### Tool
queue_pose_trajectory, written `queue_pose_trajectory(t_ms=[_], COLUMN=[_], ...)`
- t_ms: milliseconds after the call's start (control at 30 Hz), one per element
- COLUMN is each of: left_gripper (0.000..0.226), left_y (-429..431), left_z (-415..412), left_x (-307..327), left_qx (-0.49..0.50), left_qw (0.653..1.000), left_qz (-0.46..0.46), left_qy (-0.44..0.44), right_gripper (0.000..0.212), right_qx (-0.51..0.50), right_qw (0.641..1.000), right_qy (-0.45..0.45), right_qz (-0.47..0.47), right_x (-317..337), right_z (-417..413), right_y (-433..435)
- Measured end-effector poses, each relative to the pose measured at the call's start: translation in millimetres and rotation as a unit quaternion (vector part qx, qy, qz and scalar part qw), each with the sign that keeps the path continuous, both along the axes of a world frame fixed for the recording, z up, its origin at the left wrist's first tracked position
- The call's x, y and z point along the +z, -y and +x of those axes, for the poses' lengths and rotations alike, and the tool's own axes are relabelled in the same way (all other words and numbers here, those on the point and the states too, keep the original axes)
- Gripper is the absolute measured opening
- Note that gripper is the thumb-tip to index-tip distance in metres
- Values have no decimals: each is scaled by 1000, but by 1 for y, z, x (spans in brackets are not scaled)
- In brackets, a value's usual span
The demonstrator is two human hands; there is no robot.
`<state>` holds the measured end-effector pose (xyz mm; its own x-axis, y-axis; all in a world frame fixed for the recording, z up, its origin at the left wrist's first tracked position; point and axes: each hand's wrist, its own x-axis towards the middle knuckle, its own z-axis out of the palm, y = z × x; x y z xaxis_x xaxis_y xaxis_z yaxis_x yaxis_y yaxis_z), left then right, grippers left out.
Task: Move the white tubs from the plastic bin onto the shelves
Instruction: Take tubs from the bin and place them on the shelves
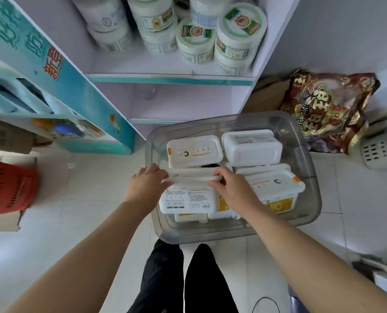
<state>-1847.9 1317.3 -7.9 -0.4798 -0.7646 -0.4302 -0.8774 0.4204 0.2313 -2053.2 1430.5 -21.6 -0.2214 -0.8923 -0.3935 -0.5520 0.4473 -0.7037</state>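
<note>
Grips one white tub (188, 197) from both ends: with the left hand (146, 184), fingers curled over the left end of the lid rim; with the right hand (231, 188), thumb and fingers pinching the right end of that rim. Holds the tub tipped on its side, printed label turned up toward the camera, lid facing away from the body. Holds it inside the clear plastic bin (310, 154), in the near left part, above other white tubs partly hidden beneath.

Around it in the bin, more of the same: a back-left tub (194, 153) lying flat, orange print on its lid, just behind the held one; a back-right tub (252, 146), plain white, beside that; a right-hand tub (276, 186) with an orange tab and yellow label, just beside the right hand.

Under the bin: pale tiled floor (86, 211). Directly behind it: the shelves (170, 77), pale lilac with teal front edging. On the upper board in view: stacked round tubs (240, 35) with green and red labels. Left of the shelves: a teal side panel (63, 82) with printed characters. Far left: a red slatted basket (7, 186) on flattened cardboard (2, 220). Right of the bin: a red-and-gold foil bag (328, 109), and past it a white perforated basket (380, 152). At the bottom edge: legs (188, 279) in black trousers, just short of the bin's near rim.
</note>
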Motion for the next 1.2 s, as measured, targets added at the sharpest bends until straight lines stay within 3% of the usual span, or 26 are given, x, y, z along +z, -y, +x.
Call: queue_pose_trajectory(t_ms=[200, 600, 733, 967, 1200], left_gripper=[29, 35, 32, 33, 37], left_y=[-7, 71, 117, 193, 292], left_z=[23, 188, 268, 379, 431], left_x=[78, 234, 280, 341, 377], left_qx=[133, 226, 270, 265, 281], left_qw=[974, 910, 867, 840, 827], left_qz=[2, -118, -142, -200, -234], left_qy=[-182, -327, -394, -428, -428], right_gripper=[23, 16, 30, 28, 29], right_qx=[-14, 58, 74, 85, 106], right_qw=[995, 960, 946, 931, 914], right_qy=[-7, -56, -59, -24, -40], right_qz=[-103, -269, -311, -353, -390], right_x=[84, 260, 297, 347, 391], right_z=[14, 171, 249, 354, 405], right_y=[13, 125, 179, 273, 377])
